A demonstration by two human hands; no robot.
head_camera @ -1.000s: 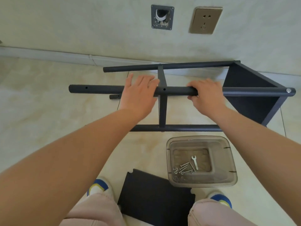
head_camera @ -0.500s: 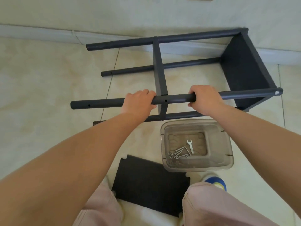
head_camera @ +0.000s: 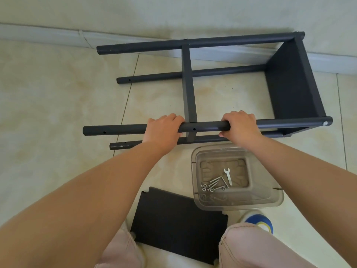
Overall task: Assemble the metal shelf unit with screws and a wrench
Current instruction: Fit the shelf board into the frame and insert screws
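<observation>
Metal frame: the dark shelf unit [head_camera: 193, 82] was laid on its side on the floor, near the wall, two shelves fitted.
Change: within the last second the frame was drawn back from the wall and tipped toward the person.
Meaning: judged as repositioning so the free pole ends could take the loose shelf panel [head_camera: 179, 217].
Grip: the near upper pole [head_camera: 204, 127] was clasped by the left hand [head_camera: 164, 128] and the right hand [head_camera: 239, 126].
Hardware: screws [head_camera: 214, 183] and wrench [head_camera: 228, 176] were left in the clear plastic tub [head_camera: 270, 200].
Room: open floor lay to the left; the tub sat just beside the frame's near lower pole.
</observation>
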